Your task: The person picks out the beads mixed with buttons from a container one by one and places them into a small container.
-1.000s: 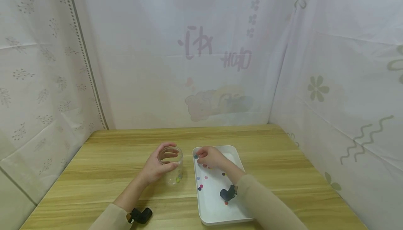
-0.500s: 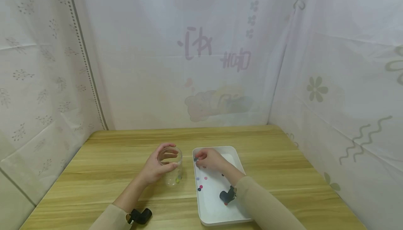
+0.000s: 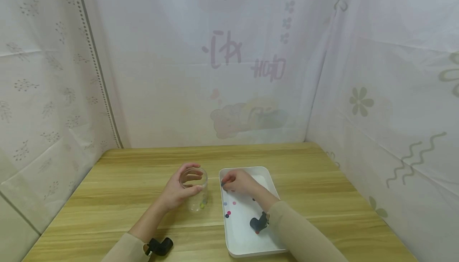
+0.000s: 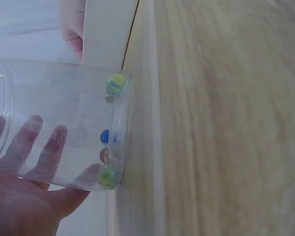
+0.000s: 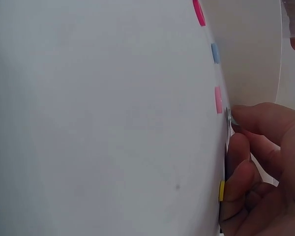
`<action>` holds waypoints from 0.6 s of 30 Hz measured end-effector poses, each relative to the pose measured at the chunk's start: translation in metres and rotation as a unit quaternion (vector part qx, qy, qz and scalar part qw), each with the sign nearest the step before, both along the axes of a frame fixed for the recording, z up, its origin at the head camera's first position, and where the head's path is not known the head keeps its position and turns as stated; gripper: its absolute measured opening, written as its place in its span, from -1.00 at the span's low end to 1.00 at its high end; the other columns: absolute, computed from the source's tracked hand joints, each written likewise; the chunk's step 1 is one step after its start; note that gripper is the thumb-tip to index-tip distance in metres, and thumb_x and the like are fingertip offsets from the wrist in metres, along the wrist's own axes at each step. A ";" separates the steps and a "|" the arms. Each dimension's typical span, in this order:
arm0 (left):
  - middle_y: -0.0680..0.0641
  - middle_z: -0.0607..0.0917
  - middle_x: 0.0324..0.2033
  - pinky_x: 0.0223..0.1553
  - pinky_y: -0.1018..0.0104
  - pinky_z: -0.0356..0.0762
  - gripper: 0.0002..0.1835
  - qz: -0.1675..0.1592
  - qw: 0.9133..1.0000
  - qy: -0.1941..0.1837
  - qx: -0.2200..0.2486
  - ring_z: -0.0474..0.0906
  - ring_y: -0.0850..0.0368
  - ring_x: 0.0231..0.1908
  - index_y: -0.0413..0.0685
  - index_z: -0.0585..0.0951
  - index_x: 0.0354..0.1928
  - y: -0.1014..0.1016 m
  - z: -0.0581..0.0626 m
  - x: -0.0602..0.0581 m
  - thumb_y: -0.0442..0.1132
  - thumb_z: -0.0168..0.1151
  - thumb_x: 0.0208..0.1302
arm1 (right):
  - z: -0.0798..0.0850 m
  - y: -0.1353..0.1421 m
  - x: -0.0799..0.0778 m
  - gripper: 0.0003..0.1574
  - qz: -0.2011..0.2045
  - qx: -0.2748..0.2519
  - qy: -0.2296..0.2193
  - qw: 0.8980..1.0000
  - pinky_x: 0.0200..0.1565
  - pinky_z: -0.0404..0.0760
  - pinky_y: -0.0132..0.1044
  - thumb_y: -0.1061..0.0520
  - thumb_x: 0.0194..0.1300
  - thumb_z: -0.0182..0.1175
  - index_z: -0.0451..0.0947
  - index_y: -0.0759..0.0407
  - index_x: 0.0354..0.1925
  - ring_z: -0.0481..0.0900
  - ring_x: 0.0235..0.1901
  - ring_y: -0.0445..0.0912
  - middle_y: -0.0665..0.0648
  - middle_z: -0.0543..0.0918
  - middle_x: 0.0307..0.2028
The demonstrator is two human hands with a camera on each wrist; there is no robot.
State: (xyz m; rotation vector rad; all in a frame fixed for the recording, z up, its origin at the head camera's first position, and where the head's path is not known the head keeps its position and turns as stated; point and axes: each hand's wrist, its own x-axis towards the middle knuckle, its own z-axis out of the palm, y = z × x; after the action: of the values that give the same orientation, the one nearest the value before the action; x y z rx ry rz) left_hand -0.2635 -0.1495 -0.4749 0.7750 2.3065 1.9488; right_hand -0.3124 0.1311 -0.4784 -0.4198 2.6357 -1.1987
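Note:
My left hand (image 3: 175, 193) grips a clear plastic jar (image 3: 195, 203), which stands upright on the table with its mouth uncovered. Several glass marbles (image 4: 117, 83), greenish-yellow, blue and reddish, lie at its bottom. Over the far left corner of the white tray (image 3: 242, 241), the thumb and index finger of my right hand (image 3: 242, 181) pinch a small teal-grey marble (image 5: 229, 116), mostly covered by the fingertips. Its other fingers are curled beside a yellow disc (image 5: 221, 191).
Flat coloured discs lie in the tray, among them a pink one (image 3: 234, 203), a crimson one (image 3: 228, 213), a dark one (image 3: 227, 216) and a red one (image 3: 257, 232). Patterned curtains (image 3: 172, 74) enclose the wooden table (image 3: 89, 210) at the back and sides.
The right fingers have come down and closed on the marble at the tray's left wall, covering it and nearby discs. The left hand and jar stay put.

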 end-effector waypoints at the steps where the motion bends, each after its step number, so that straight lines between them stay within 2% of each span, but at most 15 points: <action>1: -0.40 0.59 0.35 0.26 -0.09 0.68 -0.30 0.000 1.000 0.002 0.000 0.60 -0.32 0.34 -0.04 0.38 0.49 0.000 0.000 0.000 -0.27 0.46 0.39 | 0.000 0.001 0.000 -0.83 0.001 0.000 0.000 1.000 -0.25 0.59 -0.34 0.20 0.38 0.46 0.78 0.12 -0.07 0.62 -0.35 -0.17 -0.01 0.75 -0.31; 8: -0.40 0.60 0.34 0.27 -0.17 0.67 -0.30 -0.002 1.000 0.006 -0.004 0.59 -0.37 0.34 -0.06 0.38 0.50 0.000 0.000 0.000 -0.26 0.46 0.40 | 0.002 0.005 -0.001 -0.79 -0.005 0.002 -0.006 1.000 -0.33 0.60 -0.29 0.15 0.40 0.43 0.77 0.08 0.00 0.65 -0.33 -0.12 0.00 0.75 -0.26; 18: -0.41 0.60 0.34 0.28 -0.23 0.66 -0.29 -0.002 1.000 0.006 -0.005 0.60 -0.37 0.34 -0.04 0.38 0.50 0.000 0.000 0.000 -0.25 0.47 0.39 | 0.008 0.004 0.000 -0.77 -0.015 -0.010 0.000 1.000 -0.43 0.55 -0.32 0.16 0.43 0.40 0.77 0.08 0.03 0.70 -0.37 -0.13 0.01 0.76 -0.30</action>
State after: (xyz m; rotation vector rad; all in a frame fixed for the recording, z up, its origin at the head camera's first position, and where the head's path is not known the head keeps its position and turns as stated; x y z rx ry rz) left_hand -0.2636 -0.1491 -0.4745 0.7925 2.3180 1.9354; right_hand -0.3125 0.1353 -0.4706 -0.3842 2.6413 -1.2341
